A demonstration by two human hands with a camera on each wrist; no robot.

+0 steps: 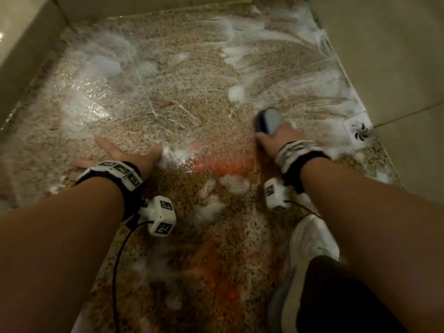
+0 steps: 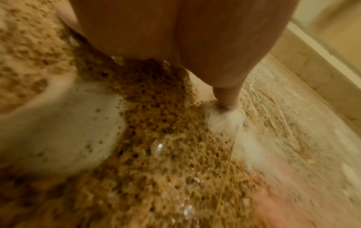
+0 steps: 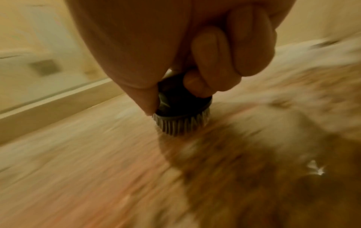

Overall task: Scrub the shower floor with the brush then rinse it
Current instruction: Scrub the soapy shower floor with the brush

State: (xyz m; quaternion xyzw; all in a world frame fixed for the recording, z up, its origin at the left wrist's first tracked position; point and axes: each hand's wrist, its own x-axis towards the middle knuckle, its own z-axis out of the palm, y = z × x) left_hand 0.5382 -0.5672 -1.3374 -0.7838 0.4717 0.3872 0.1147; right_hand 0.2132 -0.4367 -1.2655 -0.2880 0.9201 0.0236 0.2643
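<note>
- R hand [image 1: 276, 140] grasps brush [image 1: 268, 121], bristles on floor [image 1: 192, 75], near R wall [image 1: 396, 56].
- L hand [image 1: 125, 152] flat, fingers spread on floor.
- Foam [image 1: 236, 93] reaches far edges.

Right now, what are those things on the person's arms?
Both arms are bare, with no sleeves. Each wrist wears a black strap carrying white blocks printed with black square patterns: the left wristband and the right wristband. A white cube with the same patterns hangs below each wrist, trailing a thin black cable.
</note>
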